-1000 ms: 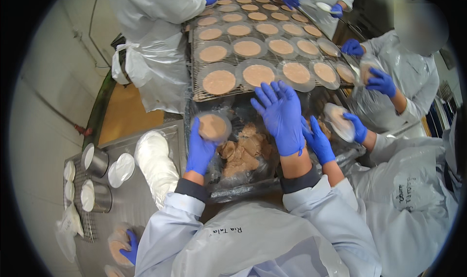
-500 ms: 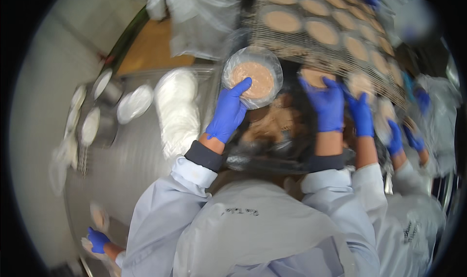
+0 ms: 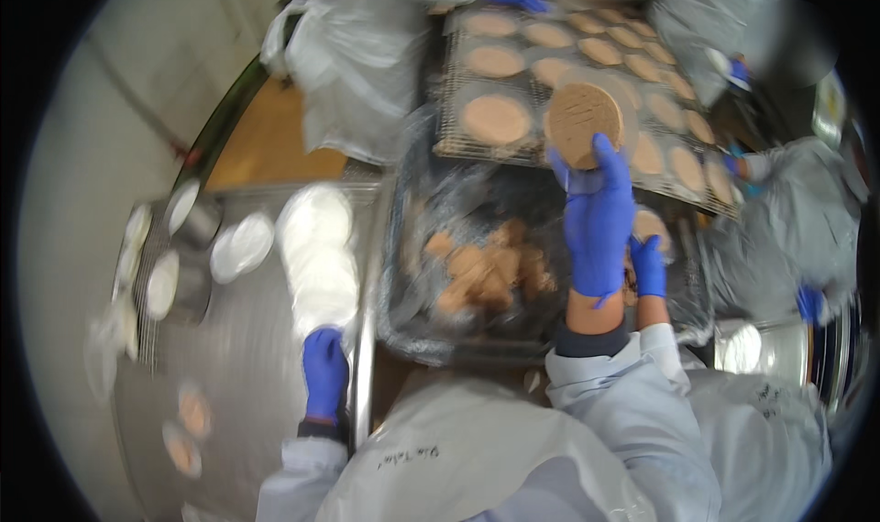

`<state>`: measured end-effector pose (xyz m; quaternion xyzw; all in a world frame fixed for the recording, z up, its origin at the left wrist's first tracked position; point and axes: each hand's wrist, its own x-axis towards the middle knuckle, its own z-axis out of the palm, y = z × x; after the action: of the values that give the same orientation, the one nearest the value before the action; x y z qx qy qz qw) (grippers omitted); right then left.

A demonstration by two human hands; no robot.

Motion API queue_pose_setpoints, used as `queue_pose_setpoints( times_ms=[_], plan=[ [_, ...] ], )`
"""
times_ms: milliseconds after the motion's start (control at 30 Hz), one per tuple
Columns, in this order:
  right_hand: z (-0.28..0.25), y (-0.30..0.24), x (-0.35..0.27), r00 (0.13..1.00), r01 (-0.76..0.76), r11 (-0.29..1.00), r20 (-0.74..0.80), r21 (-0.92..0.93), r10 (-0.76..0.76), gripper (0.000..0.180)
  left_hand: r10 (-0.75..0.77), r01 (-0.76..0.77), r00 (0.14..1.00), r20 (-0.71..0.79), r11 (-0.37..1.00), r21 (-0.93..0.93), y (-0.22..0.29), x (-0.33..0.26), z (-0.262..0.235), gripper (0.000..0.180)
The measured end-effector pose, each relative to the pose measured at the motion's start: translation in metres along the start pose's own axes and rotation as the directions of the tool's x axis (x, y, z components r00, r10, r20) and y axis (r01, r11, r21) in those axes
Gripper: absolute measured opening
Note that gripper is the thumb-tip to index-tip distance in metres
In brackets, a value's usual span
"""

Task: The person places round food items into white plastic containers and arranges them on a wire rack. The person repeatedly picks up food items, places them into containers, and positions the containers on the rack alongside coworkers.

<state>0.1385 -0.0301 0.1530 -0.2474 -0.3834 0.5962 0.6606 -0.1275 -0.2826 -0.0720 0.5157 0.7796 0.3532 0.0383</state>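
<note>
My right hand [image 3: 598,224], in a blue glove, grips a round brown patty [image 3: 584,123], raised over the near edge of a wire rack [image 3: 486,152]. Its thumb lies on the patty's face, which has short scored marks. My left hand [image 3: 324,373], also gloved in blue, is at the near end of a row of overlapping white round sheets [image 3: 316,233]. The fingertips touch the nearest sheet; blur hides whether they pinch it. Flat round patties on clear sheets cover the rack. Below my right hand, a plastic-lined tub [image 3: 399,316] holds brown mixture in lumps [image 3: 481,274].
A steel table [image 3: 247,339] at left bears metal cylinders [image 3: 191,284], white discs [image 3: 243,247] and two small patties on film [image 3: 188,430]. A co-worker's gloved hand [image 3: 649,270] holds a patty close to my right arm. Other aproned people [image 3: 362,64] stand around the rack.
My left hand has moved from over the tub to the white sheets; the patty on clear film is out of it. My right hand has lifted with its patty. The view has shifted.
</note>
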Motion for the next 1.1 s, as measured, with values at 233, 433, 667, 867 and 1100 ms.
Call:
queue_pose_setpoints(
  times_ms=[233,433,667,867,1100],
  plan=[
    [-0.088,0.036,-0.013,0.887,0.399,0.214,0.318,-0.892,-0.334,0.037,-0.222,0.363,0.922,0.318,0.210,-0.908,0.098,0.140,0.022,0.024],
    [-0.105,0.054,0.001,0.922,-0.296,0.694,0.006,0.656,0.388,0.049,0.371,-0.322,0.925,0.076,0.876,-0.360,0.166,0.218,0.121,0.031],
    [-0.108,0.051,0.005,0.892,-0.322,0.763,-0.091,0.560,0.443,0.042,0.370,0.450,0.870,0.325,-0.328,-0.831,0.234,0.188,0.115,0.041],
    [-0.028,-0.088,0.009,0.994,0.090,0.852,0.005,0.516,-0.108,0.039,0.137,0.582,0.772,0.620,-0.544,-0.604,0.215,0.166,0.054,0.044],
    [-0.065,0.007,0.064,0.974,0.067,0.983,-0.226,0.170,-0.028,0.035,0.075,0.537,0.806,0.587,-0.508,-0.673,0.156,0.164,0.052,0.044]
  ],
)
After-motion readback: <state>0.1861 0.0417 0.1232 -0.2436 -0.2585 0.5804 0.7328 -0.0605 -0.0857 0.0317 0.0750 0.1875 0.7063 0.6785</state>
